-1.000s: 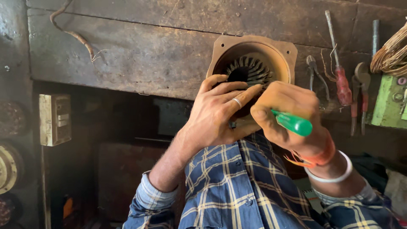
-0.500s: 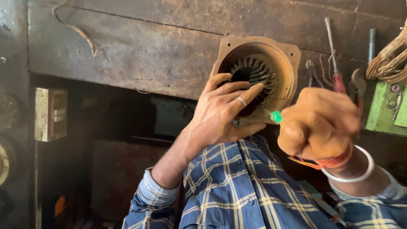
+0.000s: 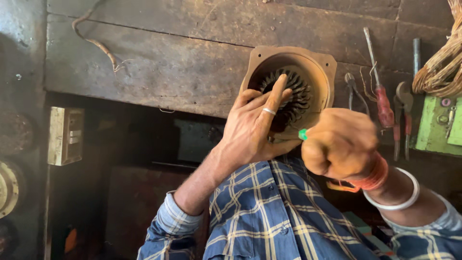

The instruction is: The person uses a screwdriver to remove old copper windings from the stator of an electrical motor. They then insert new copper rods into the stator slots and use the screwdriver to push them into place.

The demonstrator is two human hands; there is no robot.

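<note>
Dark, scarred wood planks (image 3: 183, 62) make up the bench, dusty and lit from the far side. Against their near edge sits a round brown motor housing (image 3: 323, 72), its open face showing a ring of dark slotted core (image 3: 294, 96) inside.

Working outward from the hands: the left hand (image 3: 255, 127) lies over the near left rim of the housing, fingers spread, and its ring-bearing finger (image 3: 275, 98) stretches up across the core slots. The right hand (image 3: 339, 142) is a tight fist just to the right of it, clenched on a tool of which only a green handle end (image 3: 302, 134) pokes out toward the housing. The working tip is hidden behind the left hand, so I cannot tell what it touches. A white bangle (image 3: 395, 195) and orange thread (image 3: 368, 180) ring that wrist; blue checked shirt sleeves (image 3: 269, 216) fill the near foreground.

To the right of the housing lie a red-handled screwdriver (image 3: 382, 103) and pliers (image 3: 403, 118), then a green box (image 3: 438, 127) and a coil of copper wire (image 3: 442, 72) at the far right. A cream switch box (image 3: 66, 136) sits low on the left.

My worry is the fist driving straight toward the spread fingers. If the tool slips off whatever it bears on, it could jab the left palm or gouge the core. The housing looks held by that one hand only, so a hard push might twist it off the edge.
</note>
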